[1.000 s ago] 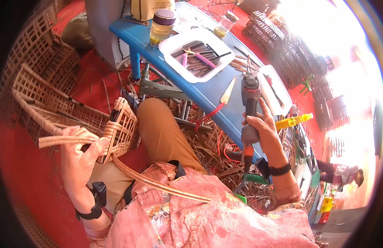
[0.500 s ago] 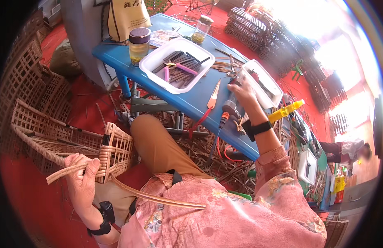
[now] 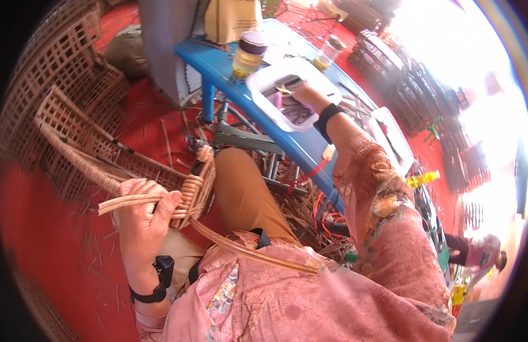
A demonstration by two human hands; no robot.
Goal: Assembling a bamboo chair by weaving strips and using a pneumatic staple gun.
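My left hand (image 3: 141, 214) is closed around a flat rattan strip (image 3: 118, 202) and the bound corner of a woven wicker frame (image 3: 197, 182) that rests against my knee. A long cane strip (image 3: 247, 252) runs from that corner across my lap. My right hand (image 3: 303, 94) reaches out into a white tray (image 3: 264, 80) of hand tools on the blue table (image 3: 218, 61). Its fingers lie among the tools, and I cannot tell whether they grip one.
A dark-lidded jar (image 3: 247, 54) and a tan bag (image 3: 232, 20) stand on the table's far end, with a second white tray (image 3: 389, 134) and a yellow bottle (image 3: 423, 178) to the right. Wicker panels (image 3: 53, 68) pile up at left. Cane scraps lie under the table. Another person (image 3: 475, 253) is at lower right.
My right hand carried a power tool to the blue table, set it down, then moved left into the white tray. My left hand kept its hold on the rattan.
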